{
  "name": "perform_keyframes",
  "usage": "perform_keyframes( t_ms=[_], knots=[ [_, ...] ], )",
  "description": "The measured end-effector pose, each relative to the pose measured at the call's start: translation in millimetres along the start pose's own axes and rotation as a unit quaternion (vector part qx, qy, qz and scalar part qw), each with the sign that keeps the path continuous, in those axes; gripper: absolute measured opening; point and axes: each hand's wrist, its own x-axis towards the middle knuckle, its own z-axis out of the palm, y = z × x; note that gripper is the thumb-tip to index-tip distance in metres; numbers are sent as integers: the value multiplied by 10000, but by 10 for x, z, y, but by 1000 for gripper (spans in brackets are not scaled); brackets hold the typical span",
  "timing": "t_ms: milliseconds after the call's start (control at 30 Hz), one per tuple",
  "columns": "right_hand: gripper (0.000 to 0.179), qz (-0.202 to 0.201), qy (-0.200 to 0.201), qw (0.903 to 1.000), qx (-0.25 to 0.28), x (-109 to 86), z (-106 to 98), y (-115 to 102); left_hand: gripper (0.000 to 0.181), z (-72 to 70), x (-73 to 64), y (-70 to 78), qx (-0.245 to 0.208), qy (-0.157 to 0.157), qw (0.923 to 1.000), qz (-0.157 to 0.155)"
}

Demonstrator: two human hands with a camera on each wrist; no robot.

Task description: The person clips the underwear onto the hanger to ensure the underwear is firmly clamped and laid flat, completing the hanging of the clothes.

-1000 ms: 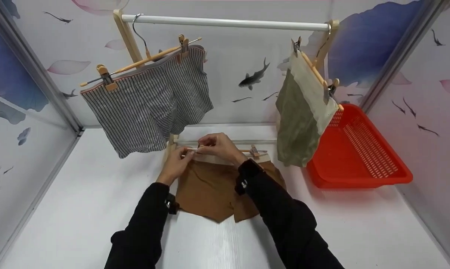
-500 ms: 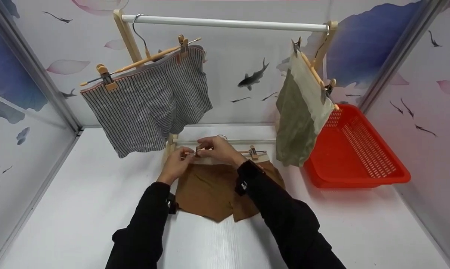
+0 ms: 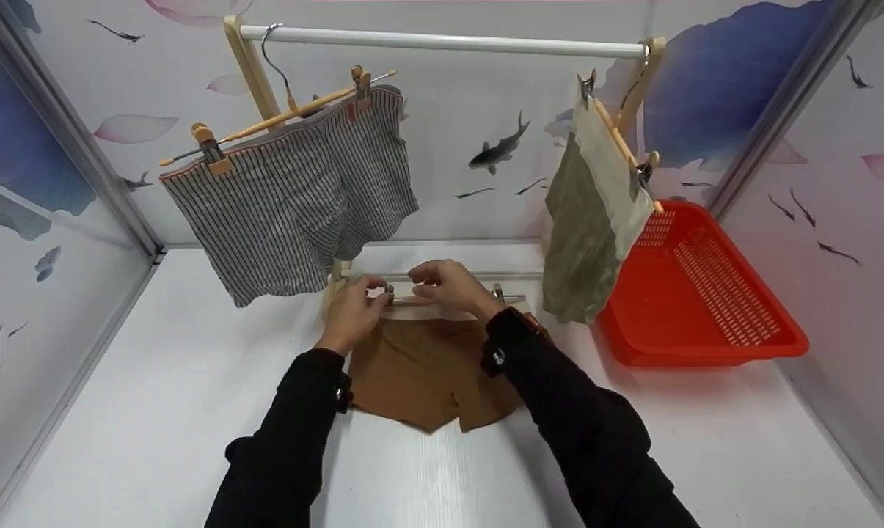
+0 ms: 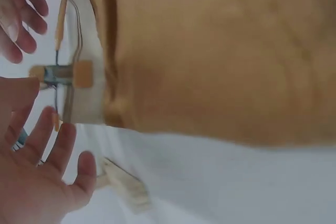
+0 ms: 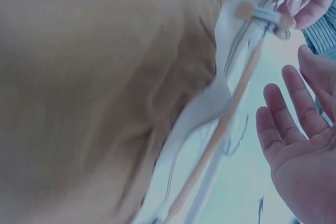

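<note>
Brown shorts [image 3: 412, 367] with a pale waistband lie flat, their waist turned away from me. Along the waistband runs a clip hanger [image 5: 226, 119]; the pad of its left clip [image 4: 83, 74] sits over the band. My left hand [image 3: 351, 314] is at that clip, thumb and a finger pinching its outer end while the remaining fingers spread loosely. My right hand [image 3: 453, 287] hovers just right of it above the hanger bar, holding nothing. Its fingers [image 5: 286, 129] are relaxed and apart. The right clip [image 3: 498, 292] is partly hidden by my right wrist.
Overhead, a white rail [image 3: 442, 42] bears striped shorts [image 3: 302, 198] on the left and a green-and-cream garment [image 3: 588, 227] on the right, both on clip hangers. A red basket [image 3: 706, 330] stands at the right on the white table [image 3: 192, 381].
My right hand has come off the left clip and moved a little right, its fingers loosening. My left hand has shifted from the hanger's end onto the clip.
</note>
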Motion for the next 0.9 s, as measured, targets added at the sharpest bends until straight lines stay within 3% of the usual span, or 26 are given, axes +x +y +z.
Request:
perform_keyframes(
  t_ms=[133,300,467,667,767,900],
  knots=[
    [34,278,280,9989,261,-114,-194,86,23,54,89,197,584,166,9960,655],
    [30,565,648,9961,190,-266,-408,176,21,143,177,454,756,-132,9898,1202],
    [30,1128,887,9896,-138,-446,-539,275,24,305,240,675,836,-694,9860,1263],
    [35,2038,1085,9722,-395,-705,-670,458,31,622,363,901,1027,-1389,9763,1302],
    [39,2417,964,9641,-528,-817,-682,532,34,771,407,953,1182,-1537,9731,1244],
    [41,2640,927,9575,-693,-940,-676,575,36,956,432,987,1383,-1603,9706,1145]
  ],
)
